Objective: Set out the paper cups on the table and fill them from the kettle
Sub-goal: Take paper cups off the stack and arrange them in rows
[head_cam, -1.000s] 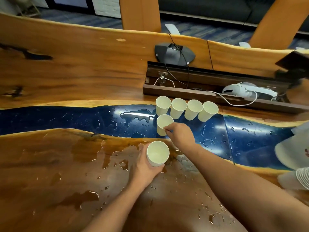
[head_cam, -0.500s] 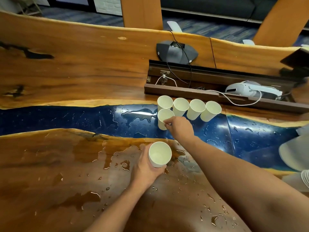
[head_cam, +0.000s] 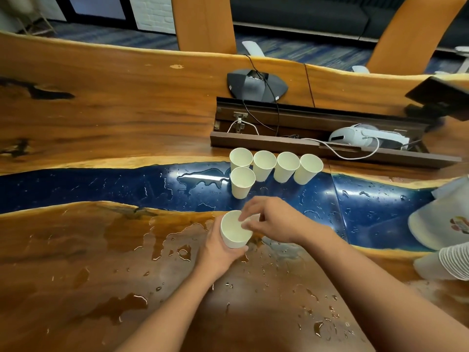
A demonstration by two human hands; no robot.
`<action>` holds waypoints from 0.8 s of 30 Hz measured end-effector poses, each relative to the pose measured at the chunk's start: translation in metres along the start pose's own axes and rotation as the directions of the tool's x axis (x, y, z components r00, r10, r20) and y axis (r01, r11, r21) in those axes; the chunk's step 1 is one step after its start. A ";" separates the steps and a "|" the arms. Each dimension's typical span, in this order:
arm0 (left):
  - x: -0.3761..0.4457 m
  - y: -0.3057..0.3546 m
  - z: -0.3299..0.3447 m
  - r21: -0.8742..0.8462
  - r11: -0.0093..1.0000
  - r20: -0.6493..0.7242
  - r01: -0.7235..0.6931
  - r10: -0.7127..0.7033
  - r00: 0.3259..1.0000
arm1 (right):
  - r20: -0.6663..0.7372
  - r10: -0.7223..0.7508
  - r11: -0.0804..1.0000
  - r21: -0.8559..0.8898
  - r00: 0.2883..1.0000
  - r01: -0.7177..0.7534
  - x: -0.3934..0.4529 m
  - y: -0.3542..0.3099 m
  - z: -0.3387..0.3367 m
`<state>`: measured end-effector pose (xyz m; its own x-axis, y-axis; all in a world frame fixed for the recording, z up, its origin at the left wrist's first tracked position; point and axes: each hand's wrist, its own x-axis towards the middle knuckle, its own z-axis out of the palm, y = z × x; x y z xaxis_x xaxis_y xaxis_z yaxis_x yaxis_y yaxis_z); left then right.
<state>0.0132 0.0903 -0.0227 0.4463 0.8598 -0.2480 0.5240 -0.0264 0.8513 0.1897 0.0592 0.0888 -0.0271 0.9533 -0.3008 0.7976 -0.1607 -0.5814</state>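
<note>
Item: paper cups, white, unprinted. Five stand upright on the blue resin strip of the table: a back row of four, rims close together or touching, and a fifth cup set just in front of the leftmost. A further stack of cups is held above the wet wood nearer the person; how many are nested in it cannot be told. Left hand: grip wrapped round the stack's wall from below and behind. Right hand: fingertips pinching the stack's rim at its right side, apparently to peel off the top cup. Kettle: not identifiable in view; a pale rounded object at the right edge, partly cut off, cannot be named with confidence. Condition of surface: water pooled and beaded widely over wood and resin. Risks, as judged: two cups may lift off together if the nesting is tight; wet bases may soften or slide on the slick resin; a reaching forearm could knock the close-packed row, one cup toppling its neighbours; spilled water could run toward the open cable trough with its cords and white device. Markings: none legible on the cups; the pale object carries a small multicoloured emblem, unreadable.
</note>
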 end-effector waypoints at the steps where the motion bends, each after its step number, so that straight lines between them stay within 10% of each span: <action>1: 0.002 0.001 0.000 -0.026 1.000 0.008 0.002 -0.001 1.000 | 0.023 -0.021 0.999 -0.048 1.000 0.022 -0.004 0.001 -0.001; 10: 0.003 0.009 0.005 -0.115 0.993 0.041 -0.028 0.033 0.999 | 0.045 -0.026 0.960 -0.278 0.999 0.038 -0.024 0.010 0.020; 24: -0.008 0.006 0.011 -0.055 0.996 -0.015 -0.073 0.072 0.997 | -0.183 -0.201 0.968 -0.187 0.962 0.167 -0.042 0.020 0.039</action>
<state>0.0208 0.0782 -0.0204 0.4720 0.8633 -0.1789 0.4492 -0.0608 0.8914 0.1836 0.0058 0.0601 -0.0765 0.9965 -0.0342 0.8804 0.0514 -0.4713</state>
